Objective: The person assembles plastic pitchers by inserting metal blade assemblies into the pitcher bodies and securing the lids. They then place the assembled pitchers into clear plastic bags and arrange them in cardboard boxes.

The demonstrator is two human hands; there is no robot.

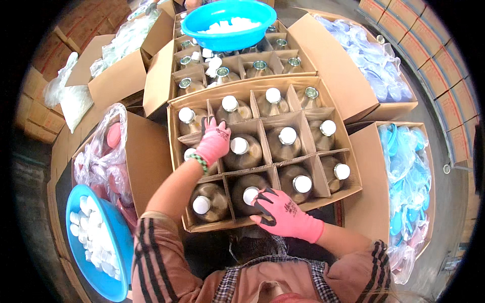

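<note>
Right hand (289, 214) nearest, fingers half-curled with a gap at the thumb, tips at the white cap (251, 195) of a front-row bottle (241, 181); left hand (214, 142) farther in, fingers loosely bent by a divider (247, 125), whether gripping anything cannot tell. Dividers presumably keep bottles upright and apart in the open carton (355, 174); basin (112, 227) of loose caps (94, 237) at left, likely for easy reach. Beyond: second basin (227, 43) over a farther carton (157, 76), grey floor (447, 136), stacked boxes (439, 65); surface beneath the carton hidden.
</note>
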